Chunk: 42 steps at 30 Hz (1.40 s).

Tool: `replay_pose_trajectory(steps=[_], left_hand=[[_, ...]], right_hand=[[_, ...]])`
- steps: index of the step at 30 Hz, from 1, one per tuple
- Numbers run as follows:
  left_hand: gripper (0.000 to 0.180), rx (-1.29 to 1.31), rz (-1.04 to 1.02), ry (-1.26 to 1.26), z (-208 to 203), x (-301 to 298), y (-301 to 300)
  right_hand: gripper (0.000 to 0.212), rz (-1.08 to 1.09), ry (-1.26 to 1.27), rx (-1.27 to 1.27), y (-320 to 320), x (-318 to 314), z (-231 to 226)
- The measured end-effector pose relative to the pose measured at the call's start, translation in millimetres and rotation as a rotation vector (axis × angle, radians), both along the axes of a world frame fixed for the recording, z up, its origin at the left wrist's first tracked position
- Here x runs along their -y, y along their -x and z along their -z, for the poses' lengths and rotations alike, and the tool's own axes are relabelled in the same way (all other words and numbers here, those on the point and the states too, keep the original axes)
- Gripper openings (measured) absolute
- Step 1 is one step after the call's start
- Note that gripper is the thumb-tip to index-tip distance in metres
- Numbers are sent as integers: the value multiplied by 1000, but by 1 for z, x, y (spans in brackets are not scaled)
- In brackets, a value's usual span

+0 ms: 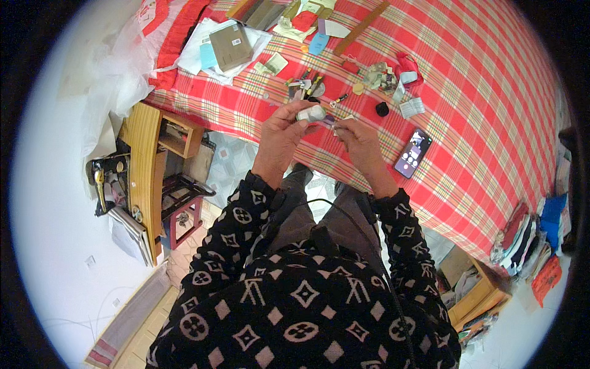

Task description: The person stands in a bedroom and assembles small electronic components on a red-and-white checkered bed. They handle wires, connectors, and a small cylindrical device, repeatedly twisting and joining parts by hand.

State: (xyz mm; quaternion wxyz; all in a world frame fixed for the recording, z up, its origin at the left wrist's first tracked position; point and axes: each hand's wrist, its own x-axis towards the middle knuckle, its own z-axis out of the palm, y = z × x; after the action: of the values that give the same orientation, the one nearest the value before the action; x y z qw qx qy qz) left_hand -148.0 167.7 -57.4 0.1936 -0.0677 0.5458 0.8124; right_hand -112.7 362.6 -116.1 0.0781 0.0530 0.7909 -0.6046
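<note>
Over the edge of the red plaid cloth [369, 163], my two hands are close together. My left hand [281, 136] has its thumb and fingers closed on a small white rounded object [312, 114], whose kind I cannot make out. The fingers of my right hand [359, 142] are pinched at the end of something thin and pale that lies between the hands; it is too small to name. Just beyond the left fingers are several small tools with yellow and black handles [315, 85]. A small yellow-and-black tool [338, 99] lies past the gap between my hands.
A lit phone [413, 152] rests right of my right hand. Beyond it are a round black object [382, 109] and a heap of crumpled papers [380, 79]. Farther back lie a brown folder [231, 48] and a long brown strip [362, 27]. An open wooden drawer [182, 135] stands left.
</note>
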Motion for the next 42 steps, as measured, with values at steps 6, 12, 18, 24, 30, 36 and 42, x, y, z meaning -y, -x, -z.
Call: replay_pose_trajectory(steps=[6,12,18,24,30,36,42], left_hand=[[31,67,-184,-235,-9,-1,-18],[32,93,-271,-229,-13,6,-36],[31,-13,-334,-238,-9,3,-59],[27,34,-416,-163,-4,-2,-90],[27,127,-393,-154,-2,-18,-112],[28,143,-421,-132,-8,-21,-125],[29,144,-461,-129,-15,-25,-130]], right_hand=[[16,140,99,15,9,-36,11],[16,44,160,100,12,-50,3],[32,-335,-338,-71,-4,-76,37],[48,-246,-717,36,7,-120,65],[48,-172,-780,85,57,-117,93],[39,-56,-42,-7,68,-113,82],[41,-128,796,240,55,-95,-1]])
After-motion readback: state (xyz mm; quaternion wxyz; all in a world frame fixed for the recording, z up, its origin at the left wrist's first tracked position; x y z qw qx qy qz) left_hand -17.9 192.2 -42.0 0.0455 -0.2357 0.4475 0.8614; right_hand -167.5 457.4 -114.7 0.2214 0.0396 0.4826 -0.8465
